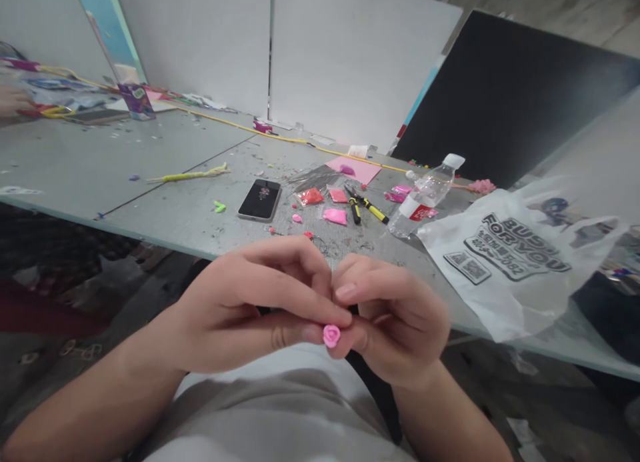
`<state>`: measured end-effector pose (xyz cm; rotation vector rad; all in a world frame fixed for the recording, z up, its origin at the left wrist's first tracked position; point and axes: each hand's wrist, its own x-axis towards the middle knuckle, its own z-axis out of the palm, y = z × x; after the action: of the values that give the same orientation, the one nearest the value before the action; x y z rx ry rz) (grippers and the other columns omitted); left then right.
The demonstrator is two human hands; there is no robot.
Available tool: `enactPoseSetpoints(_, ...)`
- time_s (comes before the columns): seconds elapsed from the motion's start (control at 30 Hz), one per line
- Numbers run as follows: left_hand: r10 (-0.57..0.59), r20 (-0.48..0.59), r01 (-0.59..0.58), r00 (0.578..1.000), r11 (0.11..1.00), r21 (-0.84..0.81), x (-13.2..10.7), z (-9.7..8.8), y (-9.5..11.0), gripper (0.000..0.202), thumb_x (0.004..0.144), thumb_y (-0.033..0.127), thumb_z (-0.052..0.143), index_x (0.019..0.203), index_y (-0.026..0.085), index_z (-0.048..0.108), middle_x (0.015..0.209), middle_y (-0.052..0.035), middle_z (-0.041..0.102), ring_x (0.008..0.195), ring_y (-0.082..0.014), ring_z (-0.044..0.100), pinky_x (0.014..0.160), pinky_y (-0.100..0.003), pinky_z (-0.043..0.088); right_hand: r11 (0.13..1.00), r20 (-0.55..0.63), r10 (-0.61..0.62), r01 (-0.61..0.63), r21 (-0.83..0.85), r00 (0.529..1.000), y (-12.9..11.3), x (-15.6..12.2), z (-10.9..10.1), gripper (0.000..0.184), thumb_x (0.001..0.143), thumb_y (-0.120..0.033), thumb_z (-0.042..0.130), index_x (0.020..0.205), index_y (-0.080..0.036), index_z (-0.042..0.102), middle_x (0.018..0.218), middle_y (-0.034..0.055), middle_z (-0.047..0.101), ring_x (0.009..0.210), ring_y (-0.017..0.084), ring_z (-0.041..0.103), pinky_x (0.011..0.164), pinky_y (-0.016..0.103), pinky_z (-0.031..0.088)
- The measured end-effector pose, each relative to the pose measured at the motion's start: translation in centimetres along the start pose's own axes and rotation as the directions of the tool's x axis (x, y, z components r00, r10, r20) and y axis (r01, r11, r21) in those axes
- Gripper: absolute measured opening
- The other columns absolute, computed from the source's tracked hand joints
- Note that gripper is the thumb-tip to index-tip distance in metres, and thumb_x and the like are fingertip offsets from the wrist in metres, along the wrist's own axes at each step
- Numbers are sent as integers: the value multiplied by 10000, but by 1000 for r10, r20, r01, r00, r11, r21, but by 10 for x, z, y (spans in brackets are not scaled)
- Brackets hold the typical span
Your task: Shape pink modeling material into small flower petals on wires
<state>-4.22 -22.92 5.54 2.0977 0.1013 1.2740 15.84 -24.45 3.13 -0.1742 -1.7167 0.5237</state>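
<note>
A small pink clay rose [331, 336] with curled petals sits between my fingertips, in front of my body and near the table's front edge. My left hand [260, 309] pinches it from the left, thumb below and index finger above. From the other side my right hand [395, 315] presses thumb and fingers against it. Beyond my hands lie packets of red clay [311, 196] and pink clay [335, 216], plus a loose pink lump [297, 218]. Yellow-and-black pliers [367, 206] rest to the right of the packets.
A phone [260, 200] lies on the grey table [200, 212], with thin wires [315, 177] behind. A plastic bottle [425, 199] stands beside a white carrier bag [505, 262] on the right. A yellow cord [240, 125] crosses the back. At far left, another person's hand [15, 101] shows.
</note>
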Motion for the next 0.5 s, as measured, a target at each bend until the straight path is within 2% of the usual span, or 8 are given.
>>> enactPoseSetpoints(0.13, -37, 8, 37, 999, 999, -2, -3, -2, 2, 108, 946, 164, 802, 1044, 179, 844, 938, -77, 734, 831, -136, 738, 728, -186, 618, 994, 51, 94, -97, 56, 994, 1, -2, 1, 273, 914, -250, 864, 1161, -201, 758, 839, 30, 774, 698, 139, 700, 652, 266, 590)
enactPoseSetpoints(0.27, -16, 5, 16, 1000, 1000, -20, -3, -4, -4, 93, 942, 178, 804, 1026, 183, 844, 903, -72, 715, 773, -135, 711, 706, -209, 616, 996, 51, 67, -70, 51, 996, 5, -3, 1, 295, 910, -250, 868, 1175, -192, 754, 843, 27, 782, 687, 126, 702, 642, 245, 593)
enactPoseSetpoints(0.4, -36, -52, 29, 998, 991, -131, -6, -3, -17, 88, 907, 146, 817, 983, 182, 842, 852, -63, 680, 734, -139, 663, 667, -229, 595, 998, 31, 16, -14, -60, 999, 3, -1, -2, 364, 868, -188, 893, 1205, -176, 755, 874, 40, 787, 722, 136, 720, 666, 248, 614)
enactPoseSetpoints(0.5, -88, -68, 71, 994, 972, -224, -10, 1, -23, 106, 892, 123, 818, 974, 186, 841, 849, -64, 664, 733, -141, 648, 657, -238, 584, 980, 70, 57, -42, -193, 996, -3, 6, -2, 390, 827, -255, 934, 1179, -218, 770, 919, 47, 789, 782, 166, 739, 711, 292, 638)
